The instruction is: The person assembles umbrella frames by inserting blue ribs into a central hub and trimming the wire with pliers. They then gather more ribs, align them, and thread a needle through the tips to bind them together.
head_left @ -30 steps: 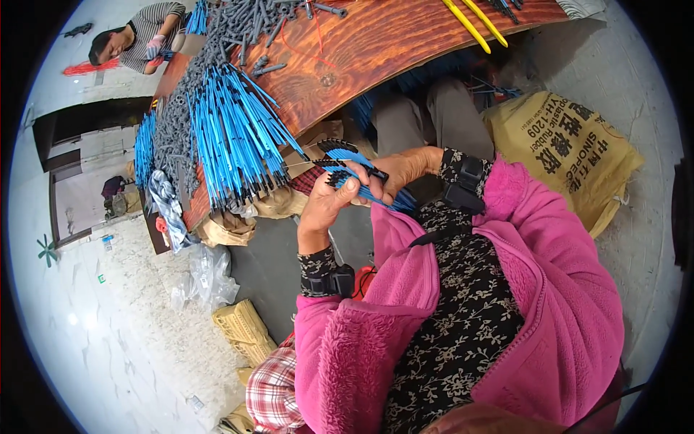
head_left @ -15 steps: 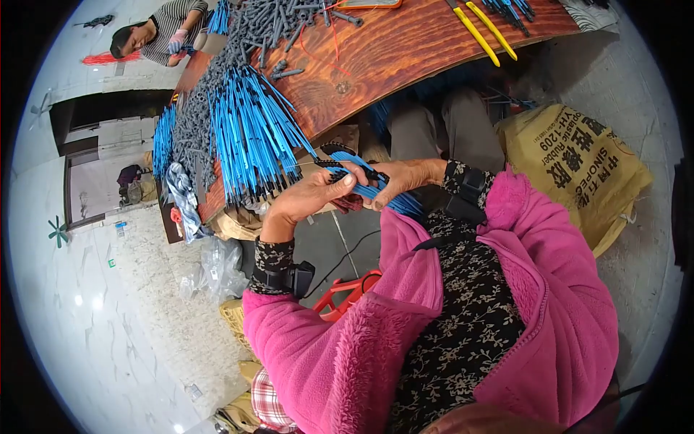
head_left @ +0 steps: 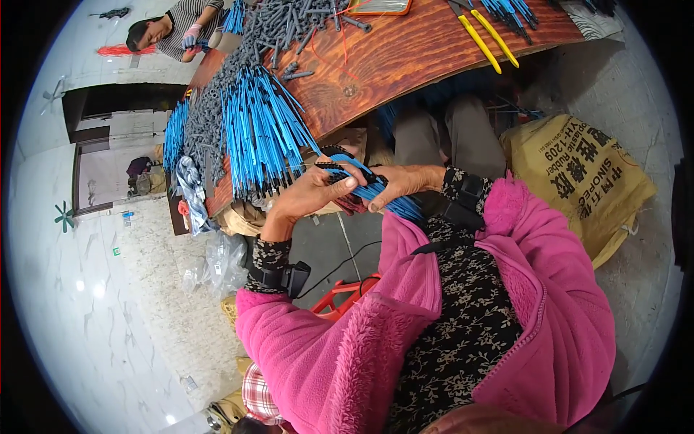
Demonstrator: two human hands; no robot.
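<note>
Both hands meet in front of my chest around a bundle of thin blue strips with black ends [head_left: 406,209]. My left hand [head_left: 312,194] is closed on the bundle's upper part, its thumb bent toward my right hand. From the other side, my right hand [head_left: 400,184] wraps the lower part, thumb pressed along the strips. The bundle's black ends curve up above the knuckles, and its other end reaches my pink jacket. Just beyond my left hand, a fan of similar blue strips [head_left: 262,130] hangs over the table edge. Some of my fingers are hidden behind the bundle.
A heap of grey plastic plugs [head_left: 210,108] covers the left of the wooden table [head_left: 390,54]. Yellow-handled pliers [head_left: 486,40] lie near its right edge. A yellow sack [head_left: 578,181] stands at right, a red stool [head_left: 340,296] below. A co-worker [head_left: 173,32] sits far left.
The whole view has shifted slightly, so the table and sack appear a little right and lower. My hands keep nearly the same grip on the blue strips.
</note>
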